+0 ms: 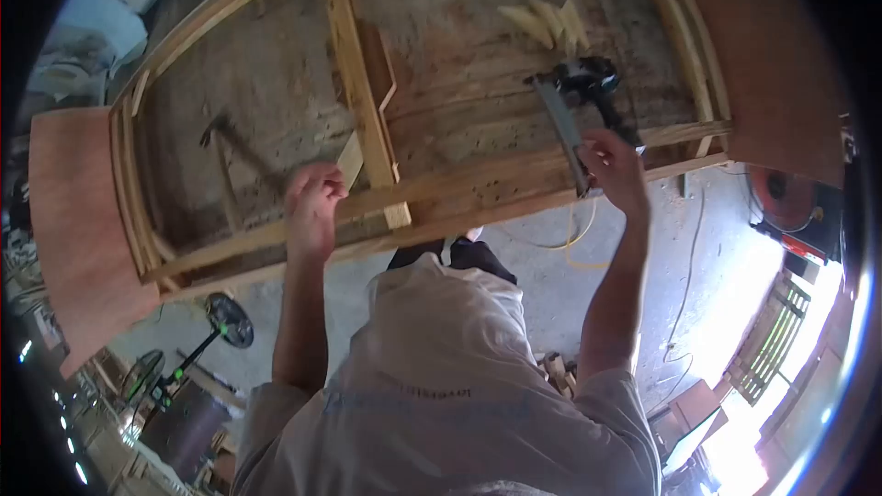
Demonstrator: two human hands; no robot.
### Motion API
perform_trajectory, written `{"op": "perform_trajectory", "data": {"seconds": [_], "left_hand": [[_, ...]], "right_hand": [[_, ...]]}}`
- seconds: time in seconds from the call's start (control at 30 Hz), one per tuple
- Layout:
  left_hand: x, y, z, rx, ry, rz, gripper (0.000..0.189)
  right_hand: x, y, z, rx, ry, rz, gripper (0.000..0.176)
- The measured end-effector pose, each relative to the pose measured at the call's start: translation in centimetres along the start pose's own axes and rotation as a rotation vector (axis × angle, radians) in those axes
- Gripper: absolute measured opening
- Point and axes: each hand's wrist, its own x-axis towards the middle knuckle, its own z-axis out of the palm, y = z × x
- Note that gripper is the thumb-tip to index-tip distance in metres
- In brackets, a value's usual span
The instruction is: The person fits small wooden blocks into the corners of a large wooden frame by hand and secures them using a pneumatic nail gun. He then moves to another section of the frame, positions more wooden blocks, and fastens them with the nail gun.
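My left hand (315, 211) is closed at the near rail of a wooden frame (514, 174). Its fingertips pinch the lower end of a small pale wood piece (350, 160), which leans beside the frame's crosspiece (354, 64). My right hand (614, 170) has its fingers curled on the long grey magazine of a nail gun (560, 124). The gun's dark body lies farther in, over the panel inside the frame, with its handle close to my wrist. Parts of the right fingers are hidden behind the hand.
A hammer (220, 152) stands inside the frame's left section. Several pale wood offcuts (551, 23) lie at the far right. Reddish boards (83, 220) extend past the frame's left and right ends. A yellow hose (574, 243) runs along the floor; a fan (228, 320) is at lower left.
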Motion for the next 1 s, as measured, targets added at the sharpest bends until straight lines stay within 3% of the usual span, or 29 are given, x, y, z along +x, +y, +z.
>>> {"op": "perform_trajectory", "data": {"seconds": [0.07, 0.1, 0.2, 0.37, 0.47, 0.5, 0.57, 0.63, 0.67, 0.73, 0.77, 0.8, 0.83, 0.87, 0.93, 0.97, 1.0], "left_hand": [[1.1, -0.2, -1.1, 0.044, 0.142, -0.017, 0.021], [8.9, -2.4, 1.1, -0.108, 0.09, 0.012, 0.021], [13.2, -0.9, -1.2, -0.116, 0.261, -0.083, 0.023], [18.6, -1.1, 0.7, -0.002, 0.345, -0.072, 0.019], [20.8, -0.8, 1.0, 0.058, 0.422, -0.02, 0.017], [22.0, -1.1, 0.5, 0.091, 0.415, -0.004, 0.021], [25.3, -0.3, 1.4, 0.172, 0.408, -0.009, 0.026], [29.7, -0.3, 3.2, 0.292, 0.336, -0.033, 0.038], [32.1, -0.5, 4.3, 0.333, 0.297, -0.033, 0.046], [36.4, 0.1, 7.5, 0.374, 0.229, -0.094, 0.06], [38.8, -0.9, 7.6, 0.373, 0.169, -0.031, 0.056], [40.5, -1.0, 7.9, 0.374, 0.109, 0.031, 0.052], [41.6, -1.1, 7.8, 0.207, 0.042, -0.025, 0.043], [42.5, -1.1, 7.5, 0.211, 0.046, -0.027, 0.043], [44.2, -1.2, 6.9, 0.082, 0.245, -0.018, 0.036], [44.9, -1.4, 6.4, 0.017, 0.255, 0.026, 0.034], [45.4, -1.2, 6.4, 0.012, 0.257, 0.023, 0.034]], "right_hand": [[3.5, 2.1, 2.6, -0.055, -0.02, 0.085, 0.021], [11.4, 0.1, -2.3, -0.193, 0.079, 0.005, 0.022], [20.3, 0.9, 2.4, -0.384, 0.083, 0.076, 0.029], [32.4, 3.1, 5.3, -0.806, 0.083, 0.143, 0.045], [35.1, 2.0, 5.7, -0.881, -0.149, 0.017, 0.055], [36.0, 1.5, 6.2, -0.88, -0.165, -0.004, 0.055], [38.1, 0.7, 6.9, -0.802, -0.136, -0.266, 0.056], [39.1, -5.7, 8.4, -0.539, -0.206, -0.412, 0.053], [39.6, -9.0, 9.3, -0.537, -0.214, -0.423, 0.053], [40.4, -14.1, 11.1, -0.292, -0.419, -0.421, 0.052], [41.3, -15.2, 11.9, -0.288, -0.424, -0.425, 0.052], [42.3, -16.0, 12.7, -0.353, -0.402, -0.575, 0.053], [43.2, -16.2, 13.4, -0.415, -0.377, -0.723, 0.054], [43.8, -16.0, 14.0, -0.409, -0.379, -0.722, 0.054], [45.0, -15.6, 14.9, -0.472, 0.253, -0.84, 0.049], [45.7, -15.1, 15.5, -0.475, 0.251, -0.841, 0.049], [46.1, -14.8, 16.1, -0.182, 0.226, -0.531, 0.042]]}}
